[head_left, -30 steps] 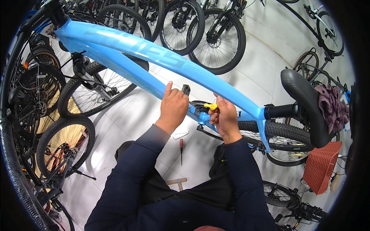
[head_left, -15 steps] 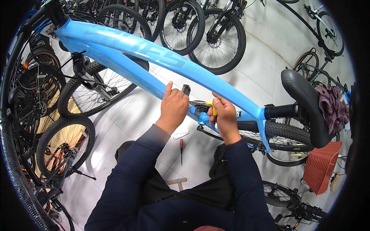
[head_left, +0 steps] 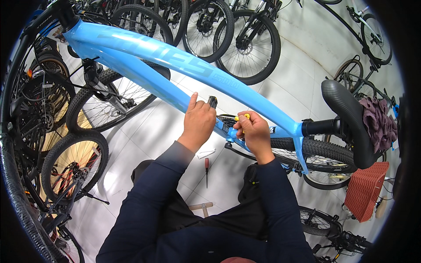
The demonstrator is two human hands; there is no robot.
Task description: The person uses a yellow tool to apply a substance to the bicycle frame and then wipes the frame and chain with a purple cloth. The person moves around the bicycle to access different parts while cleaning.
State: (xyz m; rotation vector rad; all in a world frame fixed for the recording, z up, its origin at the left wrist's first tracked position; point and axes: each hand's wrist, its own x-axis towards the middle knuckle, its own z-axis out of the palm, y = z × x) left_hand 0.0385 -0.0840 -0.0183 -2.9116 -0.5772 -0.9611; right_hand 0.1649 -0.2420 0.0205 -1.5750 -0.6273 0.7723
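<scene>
A light-blue bicycle frame (head_left: 175, 59) stretches across in front of me, from upper left down to the black saddle (head_left: 344, 122) on the right. My left hand (head_left: 198, 122) is at the lower tube, index finger stretched out and the other fingers curled round a dark object (head_left: 212, 101) with a blocky black end; most of it is hidden. Close by on the right, my right hand (head_left: 255, 135) is closed on a small yellow tool (head_left: 242, 117), pinched between thumb and fingers. Its working end cannot be made out. The crank area (head_left: 230, 131) shows between the hands.
On the tiled floor below my hands lie a red-handled screwdriver (head_left: 206, 168) and some small white pieces (head_left: 206, 153). A wooden piece (head_left: 201, 206) is between my legs. Several bicycles stand around, with a purple cloth (head_left: 378, 122) on the saddle and a red basket (head_left: 365, 191) at the right.
My right hand has turned slightly, and the yellow tool has tilted, more of its top showing above the thumb. The left hand has stayed almost in place.
</scene>
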